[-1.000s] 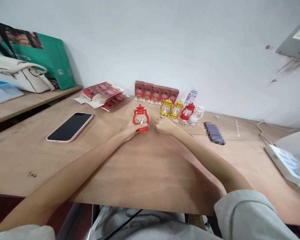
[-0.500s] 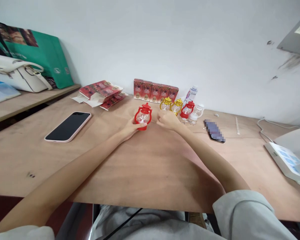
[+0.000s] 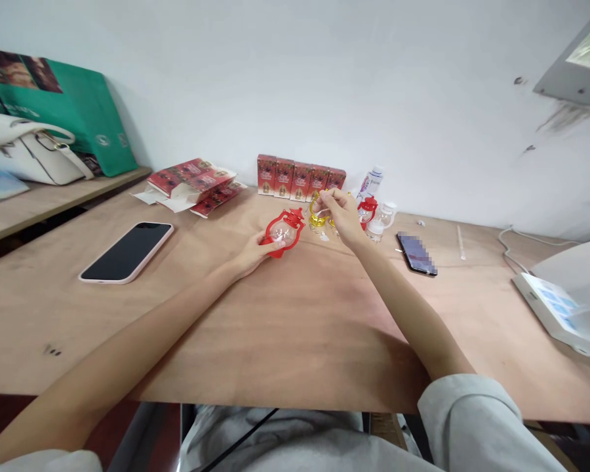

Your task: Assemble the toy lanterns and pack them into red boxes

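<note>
Above the wooden table (image 3: pixel 275 328), 1 red lantern (image 3: pixel 284 235) tilts rightward, its base gripped by the left hand (image 3: pixel 255 254). Just right of it, the right hand (image 3: pixel 341 213) has thumb and fingertips pinched together; whether they hold anything, I cannot tell. Behind that hand stand gold lanterns (image 3: pixel 317 219), partly hidden; beyond, 5 upright red boxes (image 3: pixel 301 181) line the wall.

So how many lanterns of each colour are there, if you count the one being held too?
Red lanterns: 2, one of them in the left hand
Gold lanterns: 2, one mostly hidden behind the right hand
White lantern: 1
Total: 5
</note>
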### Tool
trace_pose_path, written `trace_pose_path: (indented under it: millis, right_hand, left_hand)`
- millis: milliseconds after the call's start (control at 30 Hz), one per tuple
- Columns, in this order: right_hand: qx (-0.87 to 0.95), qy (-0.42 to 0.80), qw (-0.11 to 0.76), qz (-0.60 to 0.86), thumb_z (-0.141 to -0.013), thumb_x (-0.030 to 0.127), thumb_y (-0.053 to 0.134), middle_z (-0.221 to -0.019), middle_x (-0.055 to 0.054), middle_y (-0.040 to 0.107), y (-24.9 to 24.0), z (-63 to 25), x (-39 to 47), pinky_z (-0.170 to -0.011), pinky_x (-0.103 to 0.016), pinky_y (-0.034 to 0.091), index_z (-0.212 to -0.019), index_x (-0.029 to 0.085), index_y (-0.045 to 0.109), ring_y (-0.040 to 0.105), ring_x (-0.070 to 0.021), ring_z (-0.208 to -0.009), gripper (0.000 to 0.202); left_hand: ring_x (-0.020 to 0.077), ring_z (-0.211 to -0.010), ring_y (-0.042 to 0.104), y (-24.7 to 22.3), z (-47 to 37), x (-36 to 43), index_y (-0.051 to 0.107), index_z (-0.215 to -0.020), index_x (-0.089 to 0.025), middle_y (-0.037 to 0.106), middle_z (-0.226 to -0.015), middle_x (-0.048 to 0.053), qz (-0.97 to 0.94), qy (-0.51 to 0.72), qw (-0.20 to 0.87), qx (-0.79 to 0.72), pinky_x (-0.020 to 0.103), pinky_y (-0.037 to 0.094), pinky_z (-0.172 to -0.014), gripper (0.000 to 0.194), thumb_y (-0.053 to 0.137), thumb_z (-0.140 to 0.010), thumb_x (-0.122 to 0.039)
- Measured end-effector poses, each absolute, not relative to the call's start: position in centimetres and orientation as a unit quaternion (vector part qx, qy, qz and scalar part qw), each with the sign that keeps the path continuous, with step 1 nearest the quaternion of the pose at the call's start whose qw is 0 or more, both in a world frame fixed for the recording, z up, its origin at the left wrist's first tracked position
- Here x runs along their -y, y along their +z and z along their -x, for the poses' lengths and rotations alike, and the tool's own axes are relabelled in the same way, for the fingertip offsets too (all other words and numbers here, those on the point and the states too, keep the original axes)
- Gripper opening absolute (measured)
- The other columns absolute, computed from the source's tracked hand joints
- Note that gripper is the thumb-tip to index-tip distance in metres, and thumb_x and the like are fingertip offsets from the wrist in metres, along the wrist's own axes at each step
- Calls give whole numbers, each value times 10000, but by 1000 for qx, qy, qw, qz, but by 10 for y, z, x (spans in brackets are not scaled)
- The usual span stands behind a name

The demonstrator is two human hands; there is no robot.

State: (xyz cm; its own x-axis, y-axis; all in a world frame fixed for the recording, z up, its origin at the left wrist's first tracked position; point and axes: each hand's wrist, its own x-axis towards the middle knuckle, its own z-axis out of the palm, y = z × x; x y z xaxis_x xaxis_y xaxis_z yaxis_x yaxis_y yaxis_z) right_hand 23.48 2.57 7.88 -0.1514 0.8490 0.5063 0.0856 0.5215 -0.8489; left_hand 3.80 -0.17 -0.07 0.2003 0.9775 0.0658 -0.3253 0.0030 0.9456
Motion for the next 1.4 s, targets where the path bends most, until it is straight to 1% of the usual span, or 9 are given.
trace_pose_path:
  millis: [167,400,533,667,733,833,967,1100,1400]
  right_hand:
    - [729,234,528,367,-834,607,493,-534,32,468,85,-231,-20,-580,-250,368,-645,176,628,441,-94,-534,490]
    - [784,187,476,351,-905,584,374,-671,-1,491,91,-225,-20,-778,-289,389,-622,179,654,491,-132,-728,568]
    - [791,115,427,423,-943,545,295,-648,-14,478,88,-221,-18,-835,-340,349,-592,186,652,464,-162,-741,616]
    - [810,84,393,427,-950,540,267,-748,-34,520,87,-219,-16,-908,-372,305,-640,197,668,460,-183,-833,612]
    - [815,95,399,409,-948,554,248,-740,-33,515,88,-218,-15,-884,-350,327,-665,190,659,468,-177,-824,617]
    - [809,137,423,383,-938,577,256,-706,-13,510,90,-220,-16,-764,-289,366,-733,173,626,476,-143,-728,585]
    - [796,191,435,374,-919,579,334,-636,19,465,89,-226,-23,-636,-248,340,-762,166,578,445,-112,-617,505]
    - [799,201,414,386,-918,533,378,-587,29,437,88,-233,-30,-608,-244,329,-724,156,593,426,-103,-564,476]
    - [809,155,390,411,-916,421,407,-575,18,473,79,-235,-37,-605,-245,327,-882,133,692,452,-120,-574,407]
  left_hand:
    - [238,-976,629,-1,-38,2,690,-913,-129,700,-992,81,-475,520,617,-352,367,445,-948,454,853,-509,-257]
    - [245,-1004,620,-3,-37,-1,690,-936,-136,701,-1007,79,-472,521,617,-353,384,428,-974,505,866,-486,-284]
    - [259,-1024,614,-6,-36,-1,689,-973,-136,698,-1033,87,-496,510,606,-355,401,415,-985,538,866,-492,-298]
    - [250,-1016,615,-8,-35,-3,688,-997,-141,694,-1048,85,-505,507,605,-350,392,413,-979,552,864,-499,-303]
    - [236,-999,619,-9,-35,-4,688,-998,-145,695,-1045,80,-508,504,605,-349,379,414,-973,540,860,-509,-296]
    - [232,-989,621,-9,-35,-4,687,-1008,-144,694,-1048,84,-513,502,603,-347,372,418,-960,535,853,-521,-291]
    - [244,-983,620,-5,-36,-1,690,-989,-128,695,-1040,96,-507,503,604,-352,380,423,-950,534,855,-508,-292]
    - [229,-943,626,0,-37,2,704,-920,-126,707,-982,82,-484,513,620,-344,360,438,-926,509,868,-469,-296]
    - [170,-823,631,0,-34,2,716,-883,-134,715,-914,63,-462,498,653,-335,284,460,-811,452,869,-478,-265]
